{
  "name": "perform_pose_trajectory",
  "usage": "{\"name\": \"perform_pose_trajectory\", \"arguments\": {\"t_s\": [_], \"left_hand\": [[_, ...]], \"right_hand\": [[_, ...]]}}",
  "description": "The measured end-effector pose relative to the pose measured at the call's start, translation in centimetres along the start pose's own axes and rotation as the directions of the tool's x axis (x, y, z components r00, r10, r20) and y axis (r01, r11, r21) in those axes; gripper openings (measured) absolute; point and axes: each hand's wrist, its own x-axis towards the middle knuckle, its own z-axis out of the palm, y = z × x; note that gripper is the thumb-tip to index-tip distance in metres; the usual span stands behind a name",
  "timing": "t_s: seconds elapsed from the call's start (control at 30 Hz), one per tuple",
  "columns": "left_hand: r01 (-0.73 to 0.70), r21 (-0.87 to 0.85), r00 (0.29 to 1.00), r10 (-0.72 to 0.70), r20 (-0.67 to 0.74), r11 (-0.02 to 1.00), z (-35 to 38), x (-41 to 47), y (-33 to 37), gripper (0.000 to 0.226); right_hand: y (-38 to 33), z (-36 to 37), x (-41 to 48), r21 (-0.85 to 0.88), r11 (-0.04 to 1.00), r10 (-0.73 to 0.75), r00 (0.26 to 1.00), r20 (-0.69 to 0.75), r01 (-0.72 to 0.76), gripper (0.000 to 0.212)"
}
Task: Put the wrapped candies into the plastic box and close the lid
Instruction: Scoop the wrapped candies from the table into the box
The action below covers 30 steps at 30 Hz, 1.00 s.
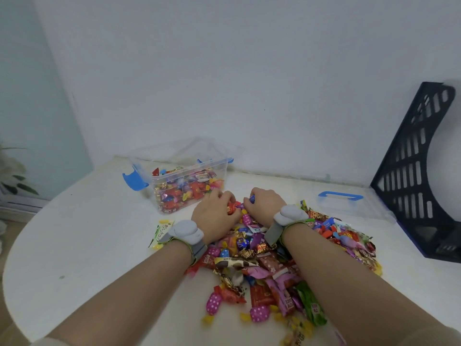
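Two hands are gathering wrapped candies at the far edge of the pile, just short of the plastic box.

We are curling our left hand [215,213] around a red candy [231,208], grip clamped on it, and our right hand [265,204] is pinching a blue candy [252,198], fingers closed. Both are hovering over the candy pile [269,260] spreading across the white counter [99,245]. Just beyond our knuckles, the plastic box [184,178] is standing open, partly filled with candies; its lid [349,204] is lying apart to the right.
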Motion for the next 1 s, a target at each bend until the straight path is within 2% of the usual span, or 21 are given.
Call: {"name": "perform_pose_trajectory", "arguments": {"t_s": [0.1,0.2,0.3,0.37,0.47,0.57,0.67,0.8,0.87,0.93,1.0], "left_hand": [[-0.06,0.04,0.998,0.061,-0.027,0.997,-0.2,0.0,0.2,0.024],[-0.078,0.045,0.997,0.079,-0.025,0.996,-0.5,0.5,0.2,0.026],[-0.06,-0.037,0.996,0.058,-0.066,0.997,-1.3,1.2,0.8,0.027],[-0.047,-0.115,0.992,0.033,-0.123,0.992,-2.5,1.7,1.7,0.025],[-0.074,-0.289,0.97,0.001,-0.243,0.954,-5.7,3.1,3.2,0.024],[-0.064,-0.405,0.934,-0.088,-0.345,0.912,-9.8,5.2,3.2,0.023],[-0.013,-0.497,0.894,-0.213,-0.395,0.868,-13.5,7.8,1.5,0.024],[0.04,-0.552,0.876,-0.296,-0.382,0.833,-15.6,10.3,-1.6,0.024],[0.12,-0.527,0.896,-0.32,-0.308,0.841,-15.1,10.9,-3.3,0.023],[0.216,-0.485,0.928,-0.332,-0.167,0.847,-14.0,11.2,-4.9,0.021],[0.284,-0.451,0.947,-0.321,-0.006,0.846,-13.1,11.2,-6.0,0.023]], "right_hand": [[-0.2,0.0,0.2,0.034,0.999,0.017,1.0,-0.011,-0.017,0.032],[-0.4,-0.4,0.2,0.106,0.99,0.101,0.994,-0.04,-0.097,0.04],[-0.8,-1.6,0.5,0.303,0.926,0.264,0.961,-0.089,-0.226,0.041],[-1.7,-2.9,1.1,0.458,0.852,0.346,0.93,-0.128,-0.254,0.041],[-4.0,-5.5,2.8,0.649,0.74,0.366,0.916,-0.167,-0.177,0.042],[-7.3,-7.6,4.8,0.736,0.672,0.343,0.917,-0.206,-0.086,0.045],[-10.5,-8.6,6.8,0.691,0.722,0.248,0.943,-0.222,-0.027,0.045],[-14.2,-8.1,8.9,0.535,0.844,0.137,0.974,-0.18,-0.02,0.029],[-15.7,-7.3,9.7,0.426,0.904,0.04,0.988,-0.151,0.028,0.024],[-16.2,-6.5,10.1,0.318,0.946,-0.044,0.995,-0.087,0.07,0.033],[-15.6,-5.8,10.3,0.305,0.945,-0.121,0.993,-0.01,0.119,0.04]]}}
